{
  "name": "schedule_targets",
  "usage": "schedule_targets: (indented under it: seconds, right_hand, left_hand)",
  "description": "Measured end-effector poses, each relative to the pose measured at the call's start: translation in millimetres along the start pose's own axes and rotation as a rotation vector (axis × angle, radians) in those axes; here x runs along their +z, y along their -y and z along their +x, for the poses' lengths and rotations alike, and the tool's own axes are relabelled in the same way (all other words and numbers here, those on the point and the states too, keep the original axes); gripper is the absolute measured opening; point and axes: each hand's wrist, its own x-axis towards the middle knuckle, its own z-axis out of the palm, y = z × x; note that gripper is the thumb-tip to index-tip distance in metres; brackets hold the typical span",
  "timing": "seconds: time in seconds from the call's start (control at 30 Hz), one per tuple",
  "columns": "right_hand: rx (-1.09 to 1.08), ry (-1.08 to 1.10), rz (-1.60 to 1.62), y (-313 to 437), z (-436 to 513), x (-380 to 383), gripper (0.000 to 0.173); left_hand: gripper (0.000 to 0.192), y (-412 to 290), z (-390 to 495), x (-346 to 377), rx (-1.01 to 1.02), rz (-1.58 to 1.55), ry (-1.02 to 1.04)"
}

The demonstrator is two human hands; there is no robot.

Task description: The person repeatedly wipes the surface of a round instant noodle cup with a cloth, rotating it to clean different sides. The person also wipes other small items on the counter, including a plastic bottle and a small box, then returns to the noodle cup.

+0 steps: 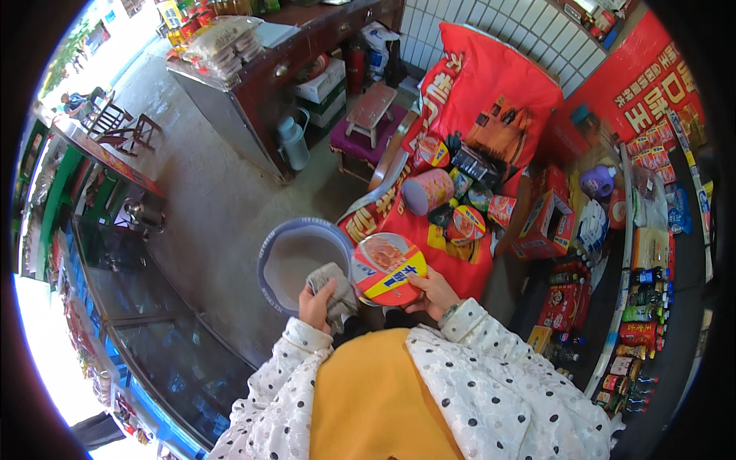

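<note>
My right hand grips a red instant-noodle tub by its right side, its printed round lid facing up. In my left hand is a crumpled grey cloth, held just left of the tub. Below and beyond the cloth stands a blue-rimmed plastic bucket with cloudy water in it. Ahead, a chair draped in red printed sheeting bears several goods, among them more noodle tubs and a pink cylindrical canister.
Shelves of bottles and jars line the right side, beside an opened red carton. A glass display case runs along the left. Further ahead are a wooden desk, a thermos flask and a small stool on a purple seat.
</note>
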Motion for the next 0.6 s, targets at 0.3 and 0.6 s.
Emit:
schedule_targets:
  seconds: [0.3,0.6]
  right_hand:
    - [-0.140,-0.219,0.297,36,53,-65,0.027]
    - [-0.172,-0.308,0.413,107,186,-151,0.022]
  left_hand:
    - [0.035,-5,13,-19,-0.112,-0.017,0.097]
    - [0.023,30,37,-2,0.187,0.302,-0.129]
